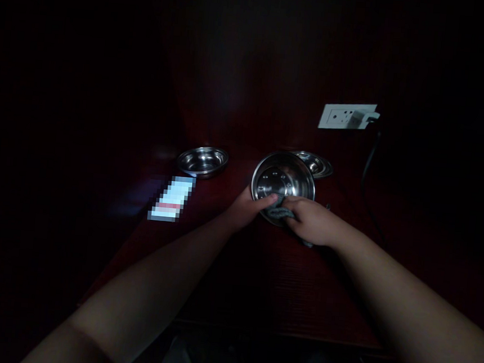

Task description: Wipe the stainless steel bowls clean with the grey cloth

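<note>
A: A bare left forearm [152, 281] and a bare right forearm [406, 289] stretch from the lower corners of the frame toward a steel bowl [299, 178], just right of center above a dark red tabletop [292, 287].

B: How does the bowl sit?

A: Tilted, its mouth turned toward the camera. The left hand [242, 208] grips its lower left rim, the thumb hooked over the edge and pointing inside. The other left fingers are behind the bowl; whether they are spread or pressed together, I cannot tell.

B: And the right hand [313, 219]?

A: It pinches a gray cloth [281, 212] against the inside of the bowl, near the lower rim. The fingertips are lost in the folds, so their exact spacing cannot be told.

B: What else is on the table?

A: A shallow steel dish [204, 160] rests left of center. Just below it in the frame glows a pixelated bright rectangle [173, 198]. A 2nd metal dish [320, 167], partly hidden, lies behind the bowl on its right.

B: And the upper right?

A: A white wall outlet [341, 117] holds 1 plug [372, 118], with a dark cord [370, 159] hanging beneath. Deep shadow covers the frame's edges.
</note>
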{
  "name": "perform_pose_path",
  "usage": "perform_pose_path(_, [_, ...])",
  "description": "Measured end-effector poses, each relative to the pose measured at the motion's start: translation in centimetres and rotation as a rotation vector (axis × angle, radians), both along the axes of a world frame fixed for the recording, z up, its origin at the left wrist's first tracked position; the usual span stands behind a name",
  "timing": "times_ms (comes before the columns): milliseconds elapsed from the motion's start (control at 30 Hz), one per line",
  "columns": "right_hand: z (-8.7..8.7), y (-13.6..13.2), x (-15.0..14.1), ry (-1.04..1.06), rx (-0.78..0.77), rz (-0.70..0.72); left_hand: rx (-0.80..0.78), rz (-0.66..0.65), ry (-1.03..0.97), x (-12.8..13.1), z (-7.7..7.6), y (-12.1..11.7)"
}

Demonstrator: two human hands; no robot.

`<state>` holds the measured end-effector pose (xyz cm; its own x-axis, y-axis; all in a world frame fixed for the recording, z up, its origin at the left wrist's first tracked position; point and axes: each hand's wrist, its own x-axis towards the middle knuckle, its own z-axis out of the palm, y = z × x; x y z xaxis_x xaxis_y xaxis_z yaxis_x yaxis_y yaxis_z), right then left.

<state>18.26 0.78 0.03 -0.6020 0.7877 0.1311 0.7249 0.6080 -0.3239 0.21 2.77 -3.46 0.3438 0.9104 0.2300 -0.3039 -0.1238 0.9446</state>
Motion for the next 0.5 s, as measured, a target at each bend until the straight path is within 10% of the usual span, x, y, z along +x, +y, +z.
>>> perform_pose_path(500, [0.06, -0.38, -0.4, 0.11, 0.0, 0.092, -0.008, 0.132, 0.026, 0.27, 0.25, -0.15])
